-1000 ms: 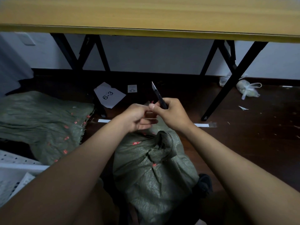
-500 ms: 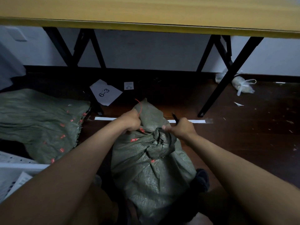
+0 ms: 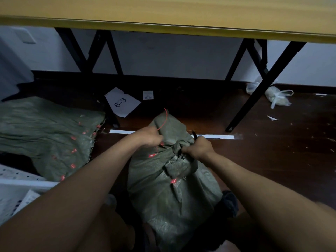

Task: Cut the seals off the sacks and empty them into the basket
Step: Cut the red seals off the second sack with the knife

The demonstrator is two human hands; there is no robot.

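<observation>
Lowered from mid-frame, both hands now work the green woven sack (image 3: 174,182): its gathered neck is gripped by the left hand (image 3: 149,137) beside the thin red seal (image 3: 163,119), a dark knife (image 3: 194,135) is held in the right hand (image 3: 198,148), and the blade is best drawn away from the fingers.

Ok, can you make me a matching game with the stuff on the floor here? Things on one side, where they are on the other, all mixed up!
Things:
1. full green woven sack
2. flat green woven sack
3. white paper marked 6-3
4. tied clear plastic bag

Places:
A. far right, by the black table leg
B. between both hands, left hand and right hand
C. spread out at the left
D. on the floor beyond the full sack

Pairs: 1-B, 2-C, 3-D, 4-A
</observation>
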